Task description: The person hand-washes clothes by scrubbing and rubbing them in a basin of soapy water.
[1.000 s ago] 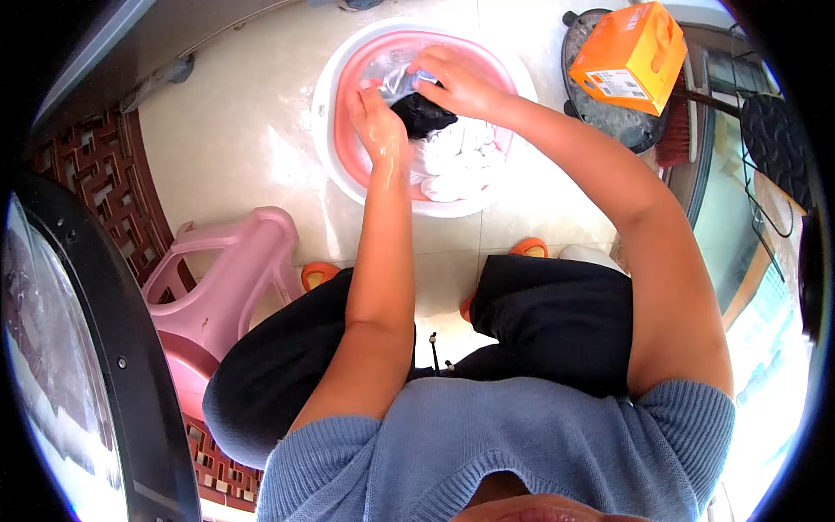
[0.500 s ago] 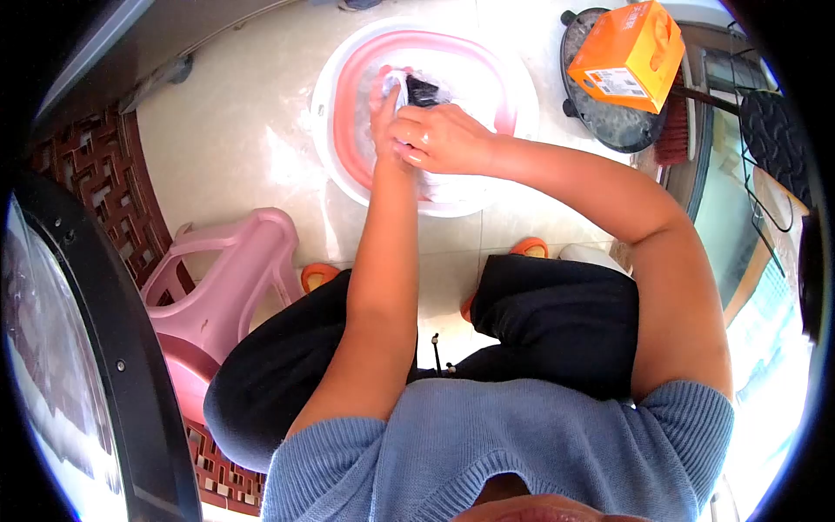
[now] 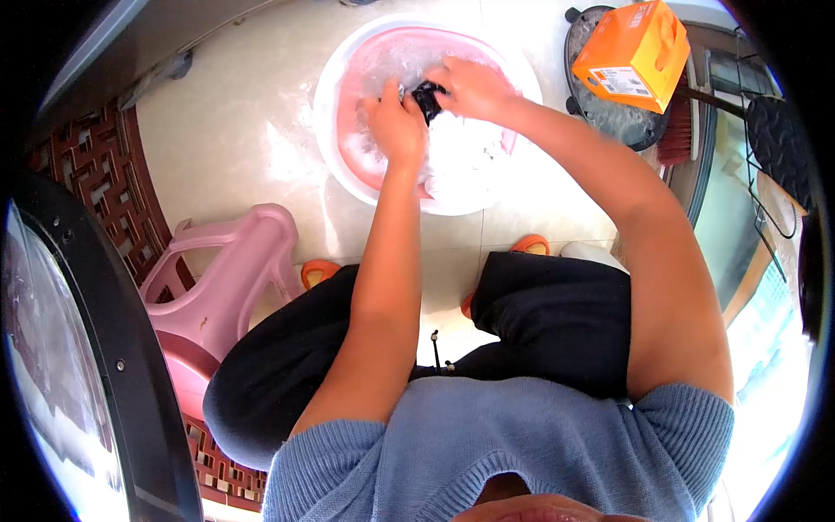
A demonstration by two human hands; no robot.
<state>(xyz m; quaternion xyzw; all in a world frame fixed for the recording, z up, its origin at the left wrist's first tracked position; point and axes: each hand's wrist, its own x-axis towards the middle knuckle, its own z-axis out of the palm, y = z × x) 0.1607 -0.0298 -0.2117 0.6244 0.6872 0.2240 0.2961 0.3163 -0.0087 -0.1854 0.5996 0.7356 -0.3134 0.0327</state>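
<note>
Both of my hands are down in a pink and white basin [image 3: 325, 122] of sudsy water on the floor. Between them is a wet black cloth [image 3: 427, 102], with a pale bit showing at its left side. My left hand [image 3: 397, 128] has its fingers curled at the left edge of the cloth, partly hidden by foam. From the right, my right hand [image 3: 474, 89] grips the cloth with bent fingers. Bright whitish material [image 3: 461, 165], cloth or foam, fills the near part of the basin; glare hides its outline.
A pink plastic stool [image 3: 230, 261] stands to the left, beside a dark-framed round door [image 3: 113, 348]. At the upper right, an orange box [image 3: 631, 56] rests on a dark round-cornered stand [image 3: 600, 113]. A red-bristled brush [image 3: 676, 139] is next to it.
My hands were pressed together over the cloth; now they are apart, the right one farther right and up. More of the black cloth shows between them.
</note>
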